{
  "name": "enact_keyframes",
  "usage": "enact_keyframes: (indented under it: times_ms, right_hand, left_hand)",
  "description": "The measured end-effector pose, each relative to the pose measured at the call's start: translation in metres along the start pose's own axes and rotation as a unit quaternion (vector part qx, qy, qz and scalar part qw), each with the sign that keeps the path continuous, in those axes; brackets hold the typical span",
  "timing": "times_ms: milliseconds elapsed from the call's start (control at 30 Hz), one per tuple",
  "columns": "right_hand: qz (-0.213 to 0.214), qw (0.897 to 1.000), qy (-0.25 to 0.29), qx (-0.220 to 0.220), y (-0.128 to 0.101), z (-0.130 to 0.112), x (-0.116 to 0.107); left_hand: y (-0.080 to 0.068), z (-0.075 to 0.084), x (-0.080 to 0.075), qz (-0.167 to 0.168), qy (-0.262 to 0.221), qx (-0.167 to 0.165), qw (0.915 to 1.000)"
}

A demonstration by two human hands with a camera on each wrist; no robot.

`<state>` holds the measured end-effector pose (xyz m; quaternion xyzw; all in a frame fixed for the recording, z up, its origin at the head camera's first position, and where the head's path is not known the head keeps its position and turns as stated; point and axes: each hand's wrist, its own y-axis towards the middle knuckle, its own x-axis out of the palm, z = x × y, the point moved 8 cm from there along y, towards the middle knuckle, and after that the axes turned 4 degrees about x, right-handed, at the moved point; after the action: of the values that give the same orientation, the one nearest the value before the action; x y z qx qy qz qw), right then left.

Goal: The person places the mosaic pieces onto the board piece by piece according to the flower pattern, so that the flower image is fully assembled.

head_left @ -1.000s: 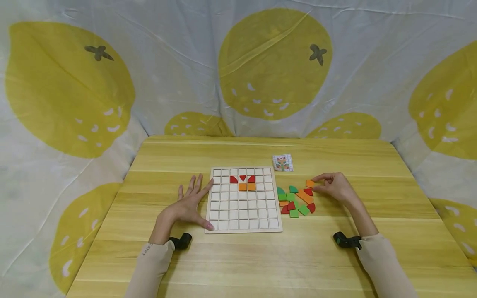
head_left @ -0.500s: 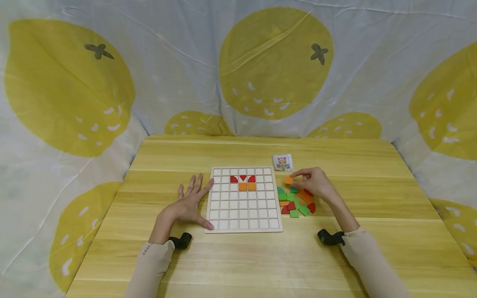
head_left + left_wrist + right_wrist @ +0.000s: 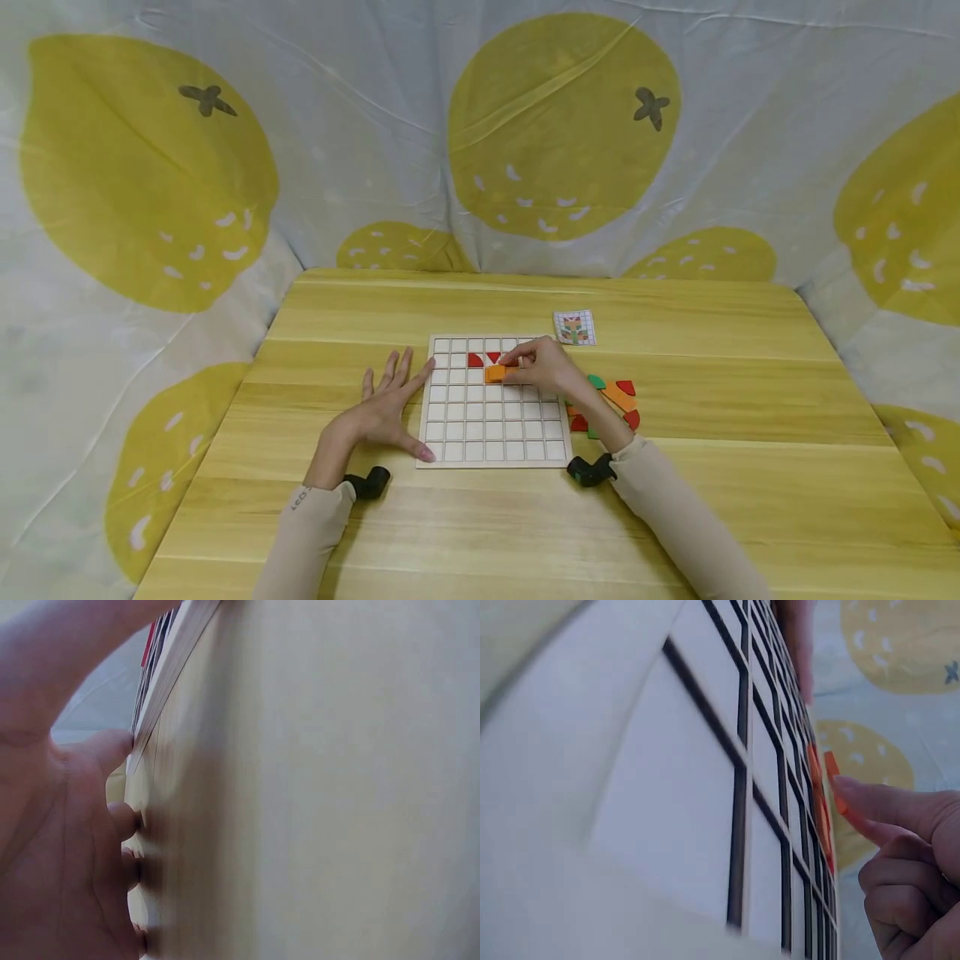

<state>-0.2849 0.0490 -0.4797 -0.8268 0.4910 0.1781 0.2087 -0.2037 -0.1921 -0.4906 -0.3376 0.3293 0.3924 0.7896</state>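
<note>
Thumb and fingers of the right hand pinch an orange tile just above the grid board, its forearm slanting in from the right, while the left hand, fingers spread, touches the board's left edge. Beneath is a wood-grain counter, fruit-print cloth behind; half a second ago the tile was by the loose pieces.

Soft, even light fills the head view, with a pale sheen on the yellow wood-grain table. The left wrist view is dimmer, soft shadows blurring beside the person's bare left hand; in the right wrist view, the near edge of the pale square gridded board smears out of focus.
</note>
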Motion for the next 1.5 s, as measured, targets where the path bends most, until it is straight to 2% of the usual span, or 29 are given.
enact_keyframes:
  times_ms: [167, 333, 1033, 1500]
  right_hand:
    - [0.000, 1.000, -0.014, 0.001, 0.006, -0.008, 0.011]
    - [-0.004, 1.000, 0.002, 0.019, 0.008, -0.008, 0.017]
    - [-0.004, 1.000, 0.019, 0.021, 0.011, -0.011, 0.025]
    - [0.007, 1.000, -0.018, 0.014, 0.017, -0.015, 0.033]
  left_hand:
    - [0.002, 0.000, 0.001, 0.000, -0.001, 0.000, 1.0000]
    - [0.001, -0.001, 0.002, -0.002, 0.002, -0.003, 1.0000]
    - [0.001, 0.000, 0.000, 0.000, -0.003, 0.000, 1.0000]
    - [0.001, -0.001, 0.001, 0.000, 0.005, -0.001, 1.0000]
